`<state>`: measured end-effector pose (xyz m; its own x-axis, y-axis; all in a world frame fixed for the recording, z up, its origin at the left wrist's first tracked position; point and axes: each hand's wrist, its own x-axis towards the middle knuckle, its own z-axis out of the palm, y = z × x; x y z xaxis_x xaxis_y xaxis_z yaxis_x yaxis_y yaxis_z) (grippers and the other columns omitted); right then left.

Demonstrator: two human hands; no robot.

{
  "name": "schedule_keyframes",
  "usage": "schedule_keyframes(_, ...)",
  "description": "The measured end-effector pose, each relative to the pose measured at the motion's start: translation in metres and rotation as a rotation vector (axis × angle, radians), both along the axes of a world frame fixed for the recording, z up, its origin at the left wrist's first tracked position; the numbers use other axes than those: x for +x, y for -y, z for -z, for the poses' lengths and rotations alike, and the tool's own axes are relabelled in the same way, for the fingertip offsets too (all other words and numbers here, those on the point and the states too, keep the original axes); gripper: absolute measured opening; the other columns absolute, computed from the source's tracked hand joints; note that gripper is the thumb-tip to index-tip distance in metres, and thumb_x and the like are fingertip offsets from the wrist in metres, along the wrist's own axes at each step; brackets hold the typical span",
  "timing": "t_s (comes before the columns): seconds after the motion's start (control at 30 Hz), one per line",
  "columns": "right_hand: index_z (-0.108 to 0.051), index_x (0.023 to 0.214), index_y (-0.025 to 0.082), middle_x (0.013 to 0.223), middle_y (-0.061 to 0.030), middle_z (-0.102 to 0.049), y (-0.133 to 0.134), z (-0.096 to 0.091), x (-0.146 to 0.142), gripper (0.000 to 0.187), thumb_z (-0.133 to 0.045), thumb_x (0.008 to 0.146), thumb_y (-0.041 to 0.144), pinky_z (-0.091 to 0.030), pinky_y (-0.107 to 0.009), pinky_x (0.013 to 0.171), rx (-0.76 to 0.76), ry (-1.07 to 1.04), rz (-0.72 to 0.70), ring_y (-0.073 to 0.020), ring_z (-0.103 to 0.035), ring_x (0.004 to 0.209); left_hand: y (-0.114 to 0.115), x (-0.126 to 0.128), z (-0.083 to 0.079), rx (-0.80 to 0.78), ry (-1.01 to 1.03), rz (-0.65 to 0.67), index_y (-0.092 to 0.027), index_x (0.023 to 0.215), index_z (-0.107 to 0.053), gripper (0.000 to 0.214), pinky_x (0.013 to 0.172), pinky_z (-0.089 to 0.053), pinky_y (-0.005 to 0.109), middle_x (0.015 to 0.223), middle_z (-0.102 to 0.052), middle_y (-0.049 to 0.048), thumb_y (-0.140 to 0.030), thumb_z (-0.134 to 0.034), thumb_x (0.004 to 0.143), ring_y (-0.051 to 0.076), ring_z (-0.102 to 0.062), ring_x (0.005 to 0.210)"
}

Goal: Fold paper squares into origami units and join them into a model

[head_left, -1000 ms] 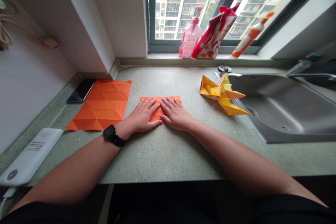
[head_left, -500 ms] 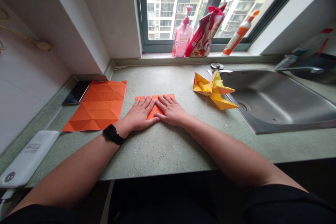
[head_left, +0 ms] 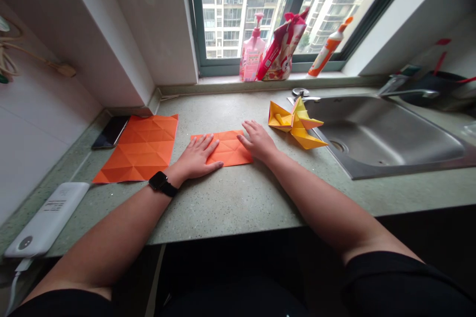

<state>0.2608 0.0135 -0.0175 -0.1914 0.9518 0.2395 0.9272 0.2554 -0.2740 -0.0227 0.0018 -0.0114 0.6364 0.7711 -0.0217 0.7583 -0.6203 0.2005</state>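
Note:
A folded orange sheet of paper point(head_left: 231, 149) lies flat on the counter in front of me, with crease lines across it. My left hand point(head_left: 198, 156) rests flat on its left part, fingers spread. At the sheet's right edge is my right hand point(head_left: 260, 142), its fingers stretched out and holding nothing; part of that edge is hidden under it. To the left lies a larger creased orange sheet point(head_left: 143, 147), opened out. A yellow folded paper piece point(head_left: 297, 124) with pointed flaps stands to the right of my right hand.
A dark phone point(head_left: 110, 132) lies partly beside the larger sheet. Nearer me is a white power bank point(head_left: 48, 218) with a cable. The steel sink point(head_left: 394, 131) takes up the right side. A pink pump bottle point(head_left: 252, 54), a red bag point(head_left: 282, 49) and an orange-white bottle point(head_left: 329, 49) line the windowsill.
My right hand has slid right across the folded sheet to its right edge, uncovering the creased middle. My left hand stays in place. The view has shifted slightly.

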Motion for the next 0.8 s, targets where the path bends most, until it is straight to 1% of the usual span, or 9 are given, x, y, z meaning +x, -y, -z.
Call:
schedule_keyframes(0.07, -0.052, 0.167, 0.016, 0.174, -0.0167, -0.049, 0.004, -0.002, -0.012, 0.064, -0.044, 0.112, 0.047, -0.027, -0.06, 0.137, 0.057, -0.005, -0.127, -0.0343, -0.035, 0.167, -0.001, 0.0, 0.001, 0.002, 0.004, -0.001, -0.023, 0.175, -0.037, 0.091, 0.14, -0.011, 0.062, 0.186, -0.019, 0.0141, -0.078, -0.046, 0.104, 0.039, -0.017, 0.173)
schedule_keyframes(0.13, -0.05, 0.169, 0.016, 0.176, -0.0145, -0.047, 0.009, -0.002, -0.027, 0.064, -0.041, 0.113, 0.046, -0.025, -0.056, 0.139, 0.016, 0.041, -0.23, -0.0319, -0.034, 0.168, -0.002, 0.0, 0.002, 0.002, 0.009, -0.001, -0.025, 0.175, -0.037, 0.09, 0.139, -0.011, 0.062, 0.186, -0.021, 0.0139, -0.079, -0.046, 0.104, 0.039, -0.017, 0.173)
schedule_keyframes(0.2, -0.046, 0.171, 0.017, 0.179, -0.0125, -0.042, 0.014, 0.0, -0.039, 0.066, -0.04, 0.114, 0.049, -0.024, -0.055, 0.139, -0.061, 0.109, -0.264, -0.0322, -0.032, 0.169, -0.002, 0.001, 0.002, 0.005, 0.011, -0.005, -0.024, 0.176, -0.035, 0.089, 0.139, -0.011, 0.061, 0.186, -0.022, 0.0139, -0.078, -0.043, 0.106, 0.037, -0.017, 0.173)
schedule_keyframes(0.37, -0.038, 0.176, 0.02, 0.184, -0.0098, -0.028, 0.02, 0.004, -0.046, 0.071, -0.033, 0.115, 0.055, -0.021, -0.056, 0.139, -0.167, 0.223, -0.243, -0.0333, -0.023, 0.172, 0.001, -0.001, 0.001, 0.003, -0.019, -0.028, -0.023, 0.177, -0.031, 0.082, 0.14, -0.012, 0.059, 0.187, -0.018, 0.0141, -0.071, -0.034, 0.111, 0.036, -0.016, 0.174)
schedule_keyframes(0.47, -0.037, 0.176, 0.02, 0.184, -0.0093, -0.028, 0.02, 0.004, -0.045, 0.072, -0.032, 0.114, 0.058, -0.021, -0.055, 0.139, -0.169, 0.223, -0.228, -0.0332, -0.022, 0.172, 0.002, -0.008, 0.001, 0.011, -0.035, -0.084, -0.021, 0.176, -0.033, 0.083, 0.138, -0.014, 0.064, 0.186, -0.018, 0.0165, -0.072, -0.034, 0.111, 0.039, -0.016, 0.173)
schedule_keyframes(0.57, -0.039, 0.175, 0.023, 0.184, -0.0082, -0.03, 0.019, 0.006, -0.045, 0.072, -0.033, 0.114, 0.059, -0.021, -0.054, 0.14, -0.153, 0.216, -0.225, -0.0324, -0.024, 0.171, 0.001, -0.022, 0.006, 0.042, -0.032, -0.177, -0.021, 0.175, -0.036, 0.079, 0.137, -0.018, 0.068, 0.184, -0.025, 0.0179, -0.069, -0.032, 0.112, 0.041, -0.022, 0.172)
schedule_keyframes(0.7, -0.04, 0.175, 0.024, 0.183, -0.0077, -0.032, 0.017, 0.01, -0.044, 0.071, -0.035, 0.113, 0.06, -0.021, -0.056, 0.14, -0.136, 0.21, -0.23, -0.0334, -0.025, 0.171, -0.004, -0.032, 0.01, 0.181, 0.036, -0.302, -0.017, 0.173, -0.039, 0.074, 0.136, -0.016, 0.073, 0.179, -0.038, 0.021, -0.06, -0.031, 0.113, 0.044, -0.03, 0.169)
schedule_keyframes(0.77, -0.041, 0.174, 0.026, 0.183, -0.0071, -0.033, 0.017, 0.012, -0.044, 0.07, -0.036, 0.113, 0.06, -0.022, -0.057, 0.139, -0.127, 0.198, -0.229, -0.0342, -0.026, 0.171, -0.004, -0.028, 0.008, 0.257, 0.102, -0.282, -0.014, 0.173, -0.038, 0.072, 0.137, -0.016, 0.071, 0.178, -0.039, 0.0216, -0.054, -0.031, 0.114, 0.044, -0.027, 0.17)
schedule_keyframes(0.8, -0.041, 0.174, 0.026, 0.183, -0.0069, -0.034, 0.016, 0.013, -0.044, 0.07, -0.036, 0.113, 0.06, -0.022, -0.057, 0.139, -0.123, 0.194, -0.228, -0.0347, -0.026, 0.171, -0.003, -0.023, 0.006, 0.271, 0.133, -0.247, -0.013, 0.174, -0.037, 0.071, 0.138, -0.017, 0.068, 0.179, -0.038, 0.021, -0.052, -0.03, 0.115, 0.042, -0.026, 0.17)
